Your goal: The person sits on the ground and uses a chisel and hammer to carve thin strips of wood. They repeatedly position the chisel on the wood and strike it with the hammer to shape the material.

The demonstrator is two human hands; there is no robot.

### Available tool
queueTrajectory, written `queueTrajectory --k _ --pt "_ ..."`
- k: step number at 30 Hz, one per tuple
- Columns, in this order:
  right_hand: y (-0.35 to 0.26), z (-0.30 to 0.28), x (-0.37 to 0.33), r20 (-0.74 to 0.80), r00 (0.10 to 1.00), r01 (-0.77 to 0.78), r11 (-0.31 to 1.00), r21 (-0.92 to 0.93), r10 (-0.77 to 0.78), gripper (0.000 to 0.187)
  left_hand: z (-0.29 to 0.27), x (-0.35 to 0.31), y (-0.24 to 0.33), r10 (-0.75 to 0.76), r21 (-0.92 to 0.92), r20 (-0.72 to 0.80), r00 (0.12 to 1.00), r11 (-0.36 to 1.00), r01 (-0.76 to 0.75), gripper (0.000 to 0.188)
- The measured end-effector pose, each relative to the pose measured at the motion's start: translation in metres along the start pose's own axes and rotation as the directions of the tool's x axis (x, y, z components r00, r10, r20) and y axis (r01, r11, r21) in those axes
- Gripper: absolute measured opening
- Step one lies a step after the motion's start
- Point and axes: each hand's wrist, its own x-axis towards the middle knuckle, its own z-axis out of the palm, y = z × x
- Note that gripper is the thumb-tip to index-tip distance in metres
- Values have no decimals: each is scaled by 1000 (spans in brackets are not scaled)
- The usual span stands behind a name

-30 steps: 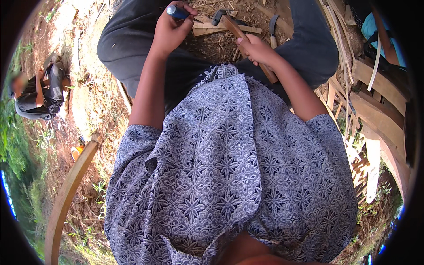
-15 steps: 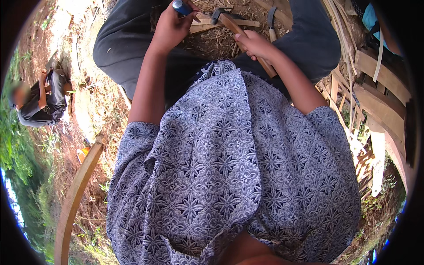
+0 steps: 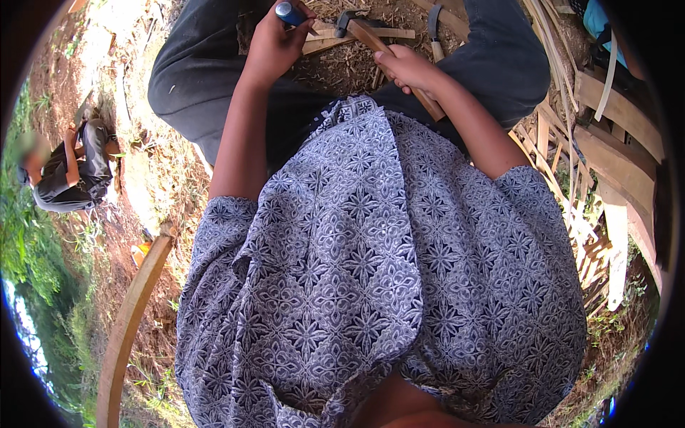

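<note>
My left hand (image 3: 275, 46) is closed around what looks like a chisel (image 3: 287, 12). Its rounded blue handle with a pale end cap pokes up above the fist; most of its blade is hidden. A claw hammer (image 3: 364, 35) with a wooden handle is in my right hand (image 3: 410, 70), gripped midway along. The hammer's dark head points away from me, close to the strips of wood (image 3: 385, 33) on the ground between my legs. Beyond my right hand lies a sickle-shaped knife (image 3: 434, 27) with a pale wooden handle.
Wood shavings cover the ground between my legs. Curved planks (image 3: 617, 160) and thin split strips are heaped on my right. At the left a long wooden beam (image 3: 132, 324) slants past me. Farther left another person (image 3: 78, 160) in dark clothes sits on the slope.
The view has shifted slightly. Both hands keep their holds, and the hammer and blue-handled chisel stay nearly where they were.
</note>
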Motion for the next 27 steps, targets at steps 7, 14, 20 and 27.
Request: queueTrajectory --k 7,14,20,27 --pt "0 1 0 12 1000 -7 1000 21 6 34 0 1 0 -5 -38 7 1000 999 5 15" --pt "2 2 2 2 1000 -10 1000 27 10 34 0 2 0 36 -6 -11 999 999 -36 14" --pt "1 2 1 4 1000 -15 999 29 15 33 1 2 1 6 -56 -8 1000 998 -7 11" --pt "0 2 2 4 1000 -16 999 28 16 32 0 3 1 22 -25 -8 1000 999 -22 10"
